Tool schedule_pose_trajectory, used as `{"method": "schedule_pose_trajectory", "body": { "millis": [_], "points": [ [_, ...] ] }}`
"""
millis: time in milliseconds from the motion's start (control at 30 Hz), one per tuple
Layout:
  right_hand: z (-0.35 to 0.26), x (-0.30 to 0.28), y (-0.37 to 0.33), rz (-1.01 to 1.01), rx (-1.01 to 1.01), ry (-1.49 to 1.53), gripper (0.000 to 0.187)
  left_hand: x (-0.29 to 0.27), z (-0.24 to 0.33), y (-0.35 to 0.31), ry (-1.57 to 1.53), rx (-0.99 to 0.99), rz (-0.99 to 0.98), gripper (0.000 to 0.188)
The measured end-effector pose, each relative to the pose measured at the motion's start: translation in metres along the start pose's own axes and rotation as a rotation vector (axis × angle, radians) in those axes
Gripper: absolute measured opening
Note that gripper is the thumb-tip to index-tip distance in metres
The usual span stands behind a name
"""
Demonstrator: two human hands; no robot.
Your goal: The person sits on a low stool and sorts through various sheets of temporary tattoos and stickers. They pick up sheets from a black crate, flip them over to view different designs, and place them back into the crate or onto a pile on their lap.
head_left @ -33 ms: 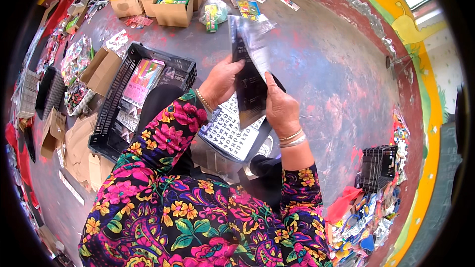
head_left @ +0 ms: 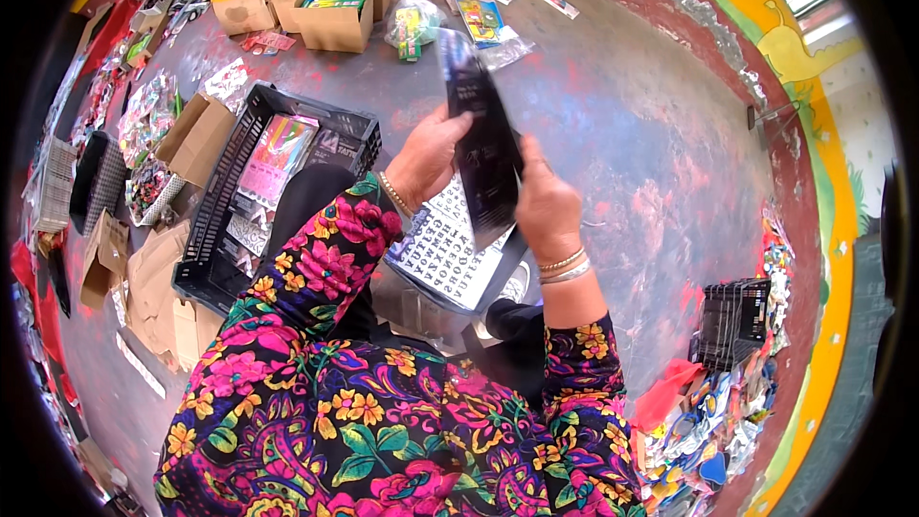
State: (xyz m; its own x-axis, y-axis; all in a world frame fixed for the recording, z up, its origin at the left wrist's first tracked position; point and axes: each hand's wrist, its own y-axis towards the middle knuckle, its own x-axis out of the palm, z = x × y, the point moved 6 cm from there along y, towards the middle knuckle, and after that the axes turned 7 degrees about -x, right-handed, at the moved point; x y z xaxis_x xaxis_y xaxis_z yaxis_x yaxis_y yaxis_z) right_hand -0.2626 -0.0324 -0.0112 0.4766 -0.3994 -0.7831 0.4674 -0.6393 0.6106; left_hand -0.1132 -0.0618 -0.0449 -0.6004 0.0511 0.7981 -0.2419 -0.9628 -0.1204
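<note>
Pinching the dark packet (head_left: pixel 486 158) mid-frame, left hand (head_left: pixel 426 158) and right hand (head_left: pixel 548 209) are closed on opposite edges; handling seems unfinished, with it not yet set down; other packets (head_left: pixel 276 159) lie in the centre-left black crate (head_left: pixel 212 215).

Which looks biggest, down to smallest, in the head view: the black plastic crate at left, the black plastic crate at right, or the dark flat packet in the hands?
1. Black plastic crate at left
2. Dark flat packet, perhaps enlarged by nearness
3. Black plastic crate at right
</note>
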Motion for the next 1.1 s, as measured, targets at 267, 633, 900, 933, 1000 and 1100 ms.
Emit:
{"method": "schedule_pose_trajectory", "body": {
  "millis": [267,633,900,933,1000,1100],
  "points": [
    [0.023,-0.031,0.011,0.155,0.22,-0.095,0.048,-0.02,0.012,0.001,-0.081,0.093,0.13,0.023],
    [0.006,0.032,0.003,0.147,0.593,1.24,0.032,-0.001,-0.016,-0.002,0.124,-0.055,-0.007,0.054],
    [0.0,0.036,-0.003,0.231,0.809,1.63,0.028,-0.014,-0.014,-0.002,0.491,-0.022,0.182,0.067],
    [0.0,0.034,-0.002,0.251,0.819,1.65,0.027,-0.016,-0.013,-0.002,0.51,-0.029,0.205,0.064],
    [0.005,0.029,0.0,0.269,0.806,1.625,0.025,-0.024,-0.008,0.002,0.55,-0.045,0.252,0.059],
    [0.014,0.022,0.001,0.293,0.833,1.555,0.023,-0.034,-0.01,0.009,0.416,-0.027,0.148,0.046]
  ]
}}
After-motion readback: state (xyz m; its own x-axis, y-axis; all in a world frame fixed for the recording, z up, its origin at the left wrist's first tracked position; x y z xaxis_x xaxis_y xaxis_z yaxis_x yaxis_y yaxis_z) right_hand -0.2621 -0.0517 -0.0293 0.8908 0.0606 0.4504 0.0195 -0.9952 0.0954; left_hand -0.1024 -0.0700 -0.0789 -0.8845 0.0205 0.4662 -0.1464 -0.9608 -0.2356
